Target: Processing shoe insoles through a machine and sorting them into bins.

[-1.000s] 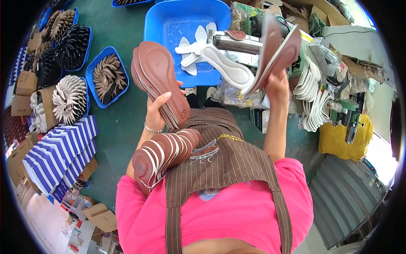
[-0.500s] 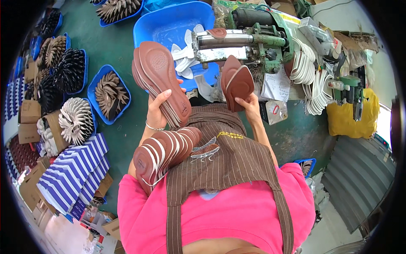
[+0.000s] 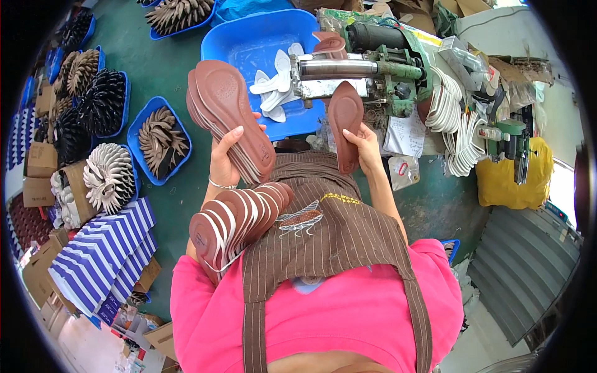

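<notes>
My left hand (image 3: 225, 163) is closed around a thick stack of brown insoles (image 3: 227, 105), thumb on top and fingers underneath. In my right hand (image 3: 364, 148) a single brown pointed insole (image 3: 346, 118) is pinched upright, its tip just before the roller machine (image 3: 348, 69). Another brown insole (image 3: 330, 45) lies at the far side of the rollers, with part of one more behind it. A fanned row of brown insoles with white edges (image 3: 239, 214) rests against my left forearm and the striped apron.
A blue basin (image 3: 217, 46) holding several white insoles (image 3: 273, 87) stands beyond the machine's left end. White curved strips (image 3: 444, 102) hang at the right. Blue tubs of fanned soles (image 3: 163, 140) and a striped box (image 3: 106, 255) stand left. A yellow sack (image 3: 516, 174) sits right.
My right hand earlier showed overlapping insoles splayed apart; now one shows, held upright. The insole at the rollers has shifted to their far side. My left hand keeps its stack.
</notes>
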Available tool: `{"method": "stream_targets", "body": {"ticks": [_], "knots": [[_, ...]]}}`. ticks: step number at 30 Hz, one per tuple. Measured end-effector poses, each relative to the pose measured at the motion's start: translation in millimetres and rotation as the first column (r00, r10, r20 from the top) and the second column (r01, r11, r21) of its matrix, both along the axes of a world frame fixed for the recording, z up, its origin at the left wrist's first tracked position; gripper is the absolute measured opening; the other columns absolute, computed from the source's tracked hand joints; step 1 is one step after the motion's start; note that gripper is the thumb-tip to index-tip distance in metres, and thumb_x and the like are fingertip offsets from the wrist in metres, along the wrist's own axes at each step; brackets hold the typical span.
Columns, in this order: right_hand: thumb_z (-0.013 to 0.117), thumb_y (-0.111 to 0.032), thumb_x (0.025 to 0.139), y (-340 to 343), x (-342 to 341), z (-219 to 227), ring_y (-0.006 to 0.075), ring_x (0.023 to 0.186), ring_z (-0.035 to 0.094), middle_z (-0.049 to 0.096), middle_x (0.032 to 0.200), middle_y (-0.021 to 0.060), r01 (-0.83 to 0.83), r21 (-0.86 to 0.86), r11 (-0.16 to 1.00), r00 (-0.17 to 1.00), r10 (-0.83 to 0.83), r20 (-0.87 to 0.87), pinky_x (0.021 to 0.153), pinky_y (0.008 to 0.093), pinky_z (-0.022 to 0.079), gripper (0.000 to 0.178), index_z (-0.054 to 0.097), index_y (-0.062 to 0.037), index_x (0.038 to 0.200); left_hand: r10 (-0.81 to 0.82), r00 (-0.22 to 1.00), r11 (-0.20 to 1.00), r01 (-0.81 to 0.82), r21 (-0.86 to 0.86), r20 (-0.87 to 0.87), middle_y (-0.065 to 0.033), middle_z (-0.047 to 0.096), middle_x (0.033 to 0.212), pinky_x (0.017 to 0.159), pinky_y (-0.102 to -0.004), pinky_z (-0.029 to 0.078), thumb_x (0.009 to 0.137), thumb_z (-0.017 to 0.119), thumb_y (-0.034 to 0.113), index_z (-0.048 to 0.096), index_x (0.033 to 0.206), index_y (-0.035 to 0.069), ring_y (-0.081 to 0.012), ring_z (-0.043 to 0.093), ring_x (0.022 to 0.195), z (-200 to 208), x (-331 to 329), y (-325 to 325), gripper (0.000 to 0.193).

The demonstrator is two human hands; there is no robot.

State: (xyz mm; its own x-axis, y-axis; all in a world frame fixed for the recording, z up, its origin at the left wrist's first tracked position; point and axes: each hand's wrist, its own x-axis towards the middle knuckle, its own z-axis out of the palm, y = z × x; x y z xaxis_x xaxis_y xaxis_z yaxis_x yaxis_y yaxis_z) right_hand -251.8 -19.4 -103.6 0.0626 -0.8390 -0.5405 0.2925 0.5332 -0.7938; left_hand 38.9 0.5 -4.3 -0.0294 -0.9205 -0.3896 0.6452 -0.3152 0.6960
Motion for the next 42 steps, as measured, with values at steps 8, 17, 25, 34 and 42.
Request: {"method": "stream_targets", "body": {"ticks": [8, 17, 25, 34, 42], "knots": [[0.059, -0.026, 0.085, -72.6, 24.6, 50.2, 0.0220, 0.061, 0.065, 0.064, 0.064, 0.0131, -0.341, 0.022, 0.940, 0.681, 0.263, -0.684, 0.057, 0.0323, 0.049, 0.029, 0.064, 0.0028, 0.084, -0.035, 0.999, 0.999, 0.035, -0.019, -0.007, -0.0182, 0.055, 0.111, 0.080, -0.0397, 0.051, 0.079, 0.059, 0.013, 0.039, 0.123, -0.004, -0.0299, 0.059, 0.095, 0.5, 3.4, -11.5, 0.051], [0.056, -0.033, 0.088, -63.5, 89.6, 113.1, 0.0215, 0.100, 0.061, 0.063, 0.108, 0.0166, -0.707, -0.245, 0.663, 0.669, 0.514, -0.537, 0.084, 0.0333, 0.047, 0.049, 0.050, 0.0033, 0.121, -0.198, 0.903, 0.974, 0.224, -0.023, 0.380, -0.0127, 0.063, 0.102, 0.086, -0.0337, 0.047, 0.075, 0.068, 0.009, 0.054, 0.111, -0.004, -0.0186, 0.060, 0.096, -1.9, -4.9, -17.1, 0.041], [0.057, -0.001, 0.086, -9.9, 121.6, 99.3, 0.0161, 0.089, 0.062, 0.062, 0.102, 0.0165, 0.028, -0.252, 0.967, 0.995, -0.003, 0.099, 0.074, 0.0252, 0.051, 0.032, 0.040, -0.0011, 0.114, -0.160, 0.867, 0.984, 0.179, 0.006, 0.472, -0.0121, 0.063, 0.103, 0.083, -0.0311, 0.048, 0.071, 0.075, 0.005, 0.055, 0.111, -0.004, -0.0173, 0.060, 0.094, -9.3, -18.9, -17.9, 0.046], [0.066, -0.008, 0.081, -17.2, 18.7, -41.2, 0.0086, 0.075, 0.059, 0.065, 0.089, 0.0076, 0.170, -0.126, 0.977, 0.919, -0.203, -0.338, 0.065, 0.0224, 0.048, 0.024, 0.056, 0.0042, 0.100, -0.244, 0.967, 0.968, 0.247, 0.045, -0.070, -0.0147, 0.060, 0.107, 0.088, -0.0356, 0.045, 0.079, 0.065, 0.017, 0.049, 0.117, -0.003, -0.0223, 0.058, 0.099, -1.8, -28.3, -22.6, 0.046], [0.057, -0.014, 0.089, -0.6, 107.3, 71.7, 0.0106, 0.088, 0.057, 0.062, 0.096, 0.0072, -0.027, -0.192, 0.981, 0.997, 0.041, 0.069, 0.075, 0.0260, 0.049, 0.020, 0.053, 0.0017, 0.102, -0.140, 0.897, 0.988, 0.151, 0.006, 0.420, -0.0098, 0.063, 0.102, 0.078, -0.0283, 0.049, 0.076, 0.070, 0.008, 0.055, 0.110, -0.003, -0.0156, 0.061, 0.086, -14.5, -39.3, -14.4, 0.039]]}}
